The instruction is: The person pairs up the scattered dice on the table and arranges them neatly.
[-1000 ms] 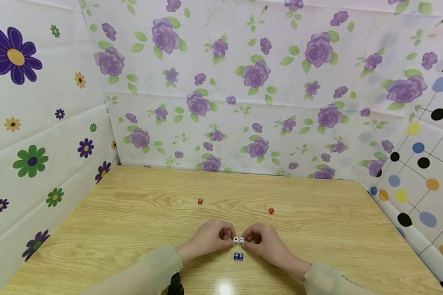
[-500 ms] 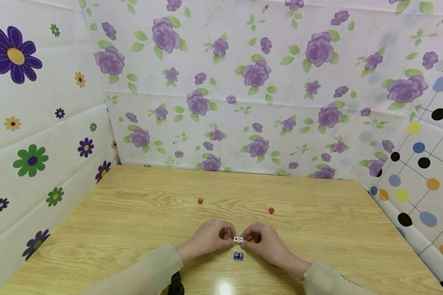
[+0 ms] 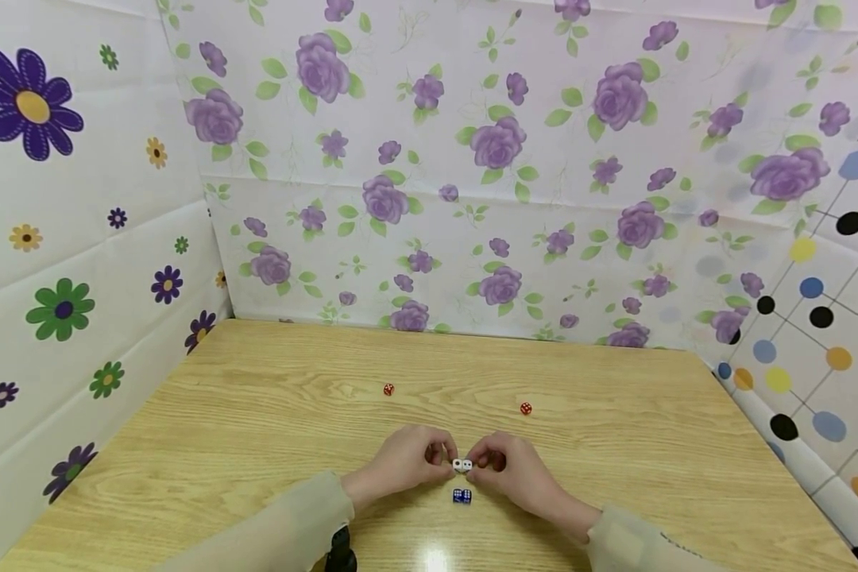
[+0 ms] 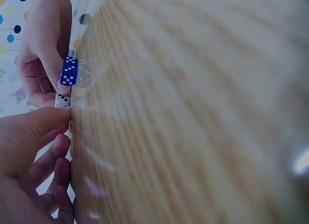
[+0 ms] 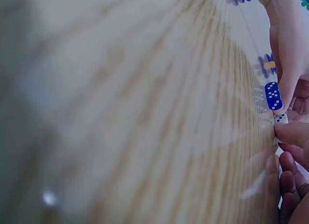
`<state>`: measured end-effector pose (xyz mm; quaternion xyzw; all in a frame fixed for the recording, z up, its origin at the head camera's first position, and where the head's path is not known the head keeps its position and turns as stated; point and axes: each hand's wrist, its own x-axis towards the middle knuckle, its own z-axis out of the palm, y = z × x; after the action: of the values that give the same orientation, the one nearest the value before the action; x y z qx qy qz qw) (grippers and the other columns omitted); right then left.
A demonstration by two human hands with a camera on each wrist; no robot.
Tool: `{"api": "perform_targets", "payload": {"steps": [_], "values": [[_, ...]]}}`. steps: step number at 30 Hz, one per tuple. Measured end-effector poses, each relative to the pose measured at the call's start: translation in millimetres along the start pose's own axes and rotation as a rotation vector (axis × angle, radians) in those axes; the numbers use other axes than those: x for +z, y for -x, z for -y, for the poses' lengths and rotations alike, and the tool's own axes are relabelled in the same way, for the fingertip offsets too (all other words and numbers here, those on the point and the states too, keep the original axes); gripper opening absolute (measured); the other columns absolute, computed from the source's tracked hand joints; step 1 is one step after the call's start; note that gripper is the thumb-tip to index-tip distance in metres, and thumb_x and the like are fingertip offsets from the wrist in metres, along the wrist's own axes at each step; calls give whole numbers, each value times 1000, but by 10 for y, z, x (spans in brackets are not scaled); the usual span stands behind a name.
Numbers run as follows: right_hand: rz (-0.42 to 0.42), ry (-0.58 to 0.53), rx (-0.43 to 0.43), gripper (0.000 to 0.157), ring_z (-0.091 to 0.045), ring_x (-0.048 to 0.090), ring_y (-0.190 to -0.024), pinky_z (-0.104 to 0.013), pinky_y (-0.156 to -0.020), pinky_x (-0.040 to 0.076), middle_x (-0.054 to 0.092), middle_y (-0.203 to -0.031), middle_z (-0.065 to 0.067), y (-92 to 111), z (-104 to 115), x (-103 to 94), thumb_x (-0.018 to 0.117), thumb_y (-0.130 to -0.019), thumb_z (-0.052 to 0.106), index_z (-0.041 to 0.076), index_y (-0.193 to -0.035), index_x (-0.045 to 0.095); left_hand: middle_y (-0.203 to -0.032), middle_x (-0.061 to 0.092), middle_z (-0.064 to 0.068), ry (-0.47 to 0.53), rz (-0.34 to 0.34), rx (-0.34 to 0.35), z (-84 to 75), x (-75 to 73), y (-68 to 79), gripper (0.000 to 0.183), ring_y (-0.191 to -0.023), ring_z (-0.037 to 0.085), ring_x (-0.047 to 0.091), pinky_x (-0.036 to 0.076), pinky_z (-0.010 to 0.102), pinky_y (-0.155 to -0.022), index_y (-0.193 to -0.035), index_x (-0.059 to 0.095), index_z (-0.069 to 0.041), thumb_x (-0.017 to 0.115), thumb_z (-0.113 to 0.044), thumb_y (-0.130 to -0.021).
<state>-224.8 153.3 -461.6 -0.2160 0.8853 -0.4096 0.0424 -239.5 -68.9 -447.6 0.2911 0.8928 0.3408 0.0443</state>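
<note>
Two white dice stand side by side on the table, faces together in the head view. My left hand [image 3: 409,459] pinches the left white die [image 3: 457,465] between thumb and forefinger. From the other side, my right hand [image 3: 518,475] pinches the right white die [image 3: 468,465] the same way. Thumbs and fingertips hide much of both; each wrist view shows one small dotted white face [image 4: 62,100]. Just on the near side lies a pair of blue dice [image 3: 461,496] with white dots, pushed against each other, untouched by either hand.
Farther back on the wooden table [image 3: 272,397] lie a red die [image 3: 388,390] left of centre and another red die [image 3: 525,408] to the right. A flowered cloth [image 3: 443,262] hangs behind the table, with patterned sheets at both sides.
The two white dice had a narrow gap between them a second ago and now meet. Both hands have otherwise hardly moved; the blue and red dice stay put.
</note>
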Motion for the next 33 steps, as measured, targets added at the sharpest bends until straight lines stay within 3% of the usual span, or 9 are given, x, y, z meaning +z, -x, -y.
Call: {"api": "perform_targets", "payload": {"steps": [33], "values": [[2,3,5,9,-5,47,-68,-20,-60,39,64,-87,5,3,47,-17,78,-85,23,21,-91,72,-65,55,-12,23,6,-3,8,-3,-3,11,-55,-3,44,36,17,-57,-90,72,-16,80,-19,-83]]}}
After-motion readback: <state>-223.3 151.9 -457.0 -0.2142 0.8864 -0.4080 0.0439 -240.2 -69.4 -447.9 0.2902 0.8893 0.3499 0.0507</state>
